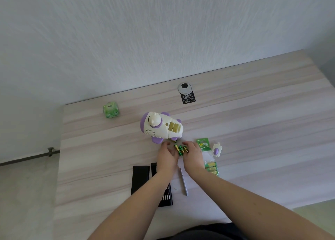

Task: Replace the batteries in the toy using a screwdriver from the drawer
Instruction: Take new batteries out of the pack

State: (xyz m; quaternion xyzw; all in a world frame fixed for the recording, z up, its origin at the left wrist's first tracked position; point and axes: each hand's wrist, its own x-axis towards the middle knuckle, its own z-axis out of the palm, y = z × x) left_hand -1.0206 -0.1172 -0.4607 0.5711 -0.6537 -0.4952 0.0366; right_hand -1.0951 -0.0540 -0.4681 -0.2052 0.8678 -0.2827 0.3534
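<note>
Near the toy (161,125), my left hand (167,155) and right hand (193,154) pinch loose batteries (181,149); its compartment lies open, so next I seat them by polarity.

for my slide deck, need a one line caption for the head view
Both hands gather green batteries beside the toy, its battery compartment open.

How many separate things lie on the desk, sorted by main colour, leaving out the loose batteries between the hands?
Green: 3, the tissue cube, the battery card, the battery pack
White and purple: 2, the toy, the small cover
Black: 3, the case lid, the bit tray, the tag
Silver: 1, the screwdriver
Total: 9
</note>
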